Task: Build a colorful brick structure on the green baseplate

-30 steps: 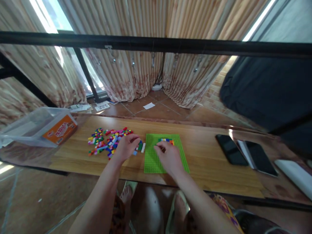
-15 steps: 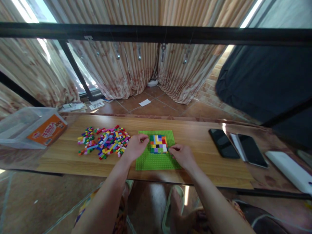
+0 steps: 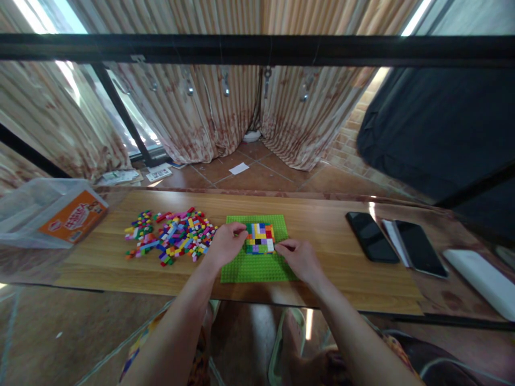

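A green studded baseplate [image 3: 251, 272] lies on the wooden table [image 3: 132, 273]. Near its middle stands a square block of multicoloured toy bricks [image 3: 259, 239], with a black spot at its centre. My left hand [image 3: 228, 242] is at the block's left side, thumb and fingers bent together; whether a brick is between them is hidden. At the lower right corner of the block, the fingertips of my right hand [image 3: 300, 256] are pinched together against its edge. Anything in that pinch is too small to make out.
A pile of loose bricks [image 3: 181, 236] spreads left of the baseplate. Farther left stands a clear plastic box [image 3: 24, 236] with an orange label. On the right lie a black phone [image 3: 372, 237], a second phone [image 3: 420, 247] and a white oblong object [image 3: 480, 281]. A dark rail [image 3: 257, 51] crosses above.
My right hand has shifted slightly left, its fingertips now closer against the block's right edge. My left hand stays almost in place. The view has shifted a little.
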Demonstrator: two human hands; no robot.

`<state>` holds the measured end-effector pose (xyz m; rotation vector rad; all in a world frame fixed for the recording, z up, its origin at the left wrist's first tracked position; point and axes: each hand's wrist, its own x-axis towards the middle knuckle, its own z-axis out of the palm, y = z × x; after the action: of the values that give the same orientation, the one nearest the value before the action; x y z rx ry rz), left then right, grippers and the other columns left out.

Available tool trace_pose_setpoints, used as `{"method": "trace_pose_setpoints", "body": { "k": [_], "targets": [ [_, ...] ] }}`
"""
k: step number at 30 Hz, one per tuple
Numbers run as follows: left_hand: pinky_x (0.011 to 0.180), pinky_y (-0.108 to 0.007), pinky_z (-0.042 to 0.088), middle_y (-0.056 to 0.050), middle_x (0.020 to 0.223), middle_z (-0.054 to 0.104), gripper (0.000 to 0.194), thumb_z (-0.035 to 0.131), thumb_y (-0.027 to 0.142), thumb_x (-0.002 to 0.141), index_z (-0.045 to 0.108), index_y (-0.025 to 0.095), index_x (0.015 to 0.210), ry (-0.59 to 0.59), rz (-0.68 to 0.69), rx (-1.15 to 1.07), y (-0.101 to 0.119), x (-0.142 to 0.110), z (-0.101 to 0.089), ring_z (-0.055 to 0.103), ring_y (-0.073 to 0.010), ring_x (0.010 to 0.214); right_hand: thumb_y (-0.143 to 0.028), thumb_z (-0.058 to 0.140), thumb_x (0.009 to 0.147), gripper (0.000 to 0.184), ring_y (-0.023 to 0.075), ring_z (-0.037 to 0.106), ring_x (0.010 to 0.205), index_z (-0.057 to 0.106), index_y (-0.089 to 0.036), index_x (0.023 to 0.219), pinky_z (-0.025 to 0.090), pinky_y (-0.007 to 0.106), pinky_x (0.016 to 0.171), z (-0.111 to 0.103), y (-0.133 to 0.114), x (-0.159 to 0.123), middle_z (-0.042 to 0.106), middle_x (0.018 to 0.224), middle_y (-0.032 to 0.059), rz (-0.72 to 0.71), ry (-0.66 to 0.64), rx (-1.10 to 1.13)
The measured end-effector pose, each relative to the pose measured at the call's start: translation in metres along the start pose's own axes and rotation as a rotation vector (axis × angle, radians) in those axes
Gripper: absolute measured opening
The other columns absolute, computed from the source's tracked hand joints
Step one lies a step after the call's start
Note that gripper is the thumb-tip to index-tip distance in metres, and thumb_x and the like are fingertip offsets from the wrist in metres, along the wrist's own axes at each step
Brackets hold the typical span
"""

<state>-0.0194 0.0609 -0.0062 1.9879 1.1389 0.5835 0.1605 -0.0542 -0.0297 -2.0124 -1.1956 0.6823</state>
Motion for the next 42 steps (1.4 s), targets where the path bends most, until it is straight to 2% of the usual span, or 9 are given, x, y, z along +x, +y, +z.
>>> {"method": "trace_pose_setpoints", "body": {
  "k": [5, 12, 16, 23, 31, 34, 39, 42],
  "targets": [
    [0.065, -0.027, 0.052, -0.006, 0.081, 0.074, 0.022, 0.054, 0.022, 0.080, 0.072, 0.015, 0.092, -0.010, -0.010, 0.006, -0.001, 0.001, 0.000, 0.067, -0.0180, 0.070, -0.037, 0.052, 0.079, 0.029, 0.0137, 0.059, 0.056, 0.075, -0.020, 0.077, 0.037, 0.023, 0.051, -0.002, 0.000, 0.003, 0.069, 0.065, 0.0016, 0.030, -0.049, 0.011],
    [0.067, -0.027, 0.052, -0.007, 0.082, 0.074, 0.022, 0.055, 0.022, 0.080, 0.072, 0.015, 0.093, -0.004, -0.009, 0.021, 0.002, 0.001, -0.001, 0.067, -0.0184, 0.071, -0.037, 0.051, 0.080, 0.032, 0.0137, 0.059, 0.059, 0.075, -0.017, 0.079, 0.040, 0.023, 0.053, -0.001, 0.012, 0.008, 0.070, 0.070, 0.0029, 0.002, -0.065, 0.120],
    [0.068, -0.027, 0.053, -0.006, 0.083, 0.074, 0.022, 0.054, 0.021, 0.081, 0.072, 0.015, 0.094, -0.001, -0.005, 0.049, 0.004, 0.001, -0.001, 0.068, -0.0186, 0.072, -0.035, 0.052, 0.080, 0.031, 0.0148, 0.062, 0.061, 0.076, -0.017, 0.086, 0.040, 0.023, 0.054, -0.002, 0.006, 0.007, 0.072, 0.072, 0.0033, 0.012, -0.074, 0.052],
    [0.075, -0.028, 0.054, -0.007, 0.088, 0.075, 0.027, 0.052, 0.019, 0.083, 0.070, 0.011, 0.102, -0.014, -0.035, 0.078, 0.004, 0.000, 0.001, 0.068, -0.0179, 0.077, -0.032, 0.056, 0.081, 0.023, 0.0174, 0.067, 0.074, 0.077, -0.021, 0.085, 0.042, 0.025, 0.062, -0.002, -0.009, 0.008, 0.076, 0.083, 0.0033, -0.027, -0.046, -0.128],
    [0.079, -0.029, 0.054, -0.008, 0.092, 0.075, 0.027, 0.053, 0.018, 0.083, 0.070, 0.011, 0.103, -0.003, -0.033, 0.097, 0.002, 0.001, 0.001, 0.069, -0.0187, 0.081, -0.025, 0.055, 0.081, 0.022, 0.0168, 0.066, 0.069, 0.076, -0.020, 0.077, 0.041, 0.025, 0.060, -0.008, -0.007, 0.005, 0.075, 0.075, 0.0029, -0.015, 0.032, -0.188],
    [0.080, -0.029, 0.054, -0.008, 0.094, 0.074, 0.027, 0.053, 0.018, 0.083, 0.070, 0.011, 0.103, 0.002, -0.027, 0.103, 0.001, 0.001, 0.001, 0.069, -0.0187, 0.082, -0.027, 0.057, 0.079, 0.020, 0.0157, 0.064, 0.063, 0.076, -0.019, 0.077, 0.042, 0.024, 0.057, -0.009, -0.001, 0.007, 0.072, 0.068, 0.0022, 0.011, 0.039, -0.088],
    [0.080, -0.030, 0.054, -0.009, 0.095, 0.074, 0.027, 0.054, 0.018, 0.083, 0.070, 0.010, 0.104, -0.007, -0.029, 0.106, 0.003, 0.001, 0.000, 0.069, -0.0193, 0.082, -0.029, 0.061, 0.076, 0.020, 0.0133, 0.060, 0.053, 0.074, -0.017, 0.083, 0.047, 0.024, 0.052, 0.000, 0.008, 0.012, 0.067, 0.059, 0.0007, 0.084, -0.020, 0.290],
    [0.079, -0.030, 0.055, -0.010, 0.095, 0.074, 0.027, 0.053, 0.018, 0.083, 0.070, 0.010, 0.104, -0.008, -0.032, 0.102, 0.004, 0.000, 0.000, 0.069, -0.0193, 0.081, -0.026, 0.061, 0.075, 0.017, 0.0125, 0.059, 0.051, 0.074, -0.017, 0.083, 0.049, 0.024, 0.053, 0.006, 0.009, 0.014, 0.067, 0.059, 0.0003, 0.089, -0.025, 0.342]
  ]
}}
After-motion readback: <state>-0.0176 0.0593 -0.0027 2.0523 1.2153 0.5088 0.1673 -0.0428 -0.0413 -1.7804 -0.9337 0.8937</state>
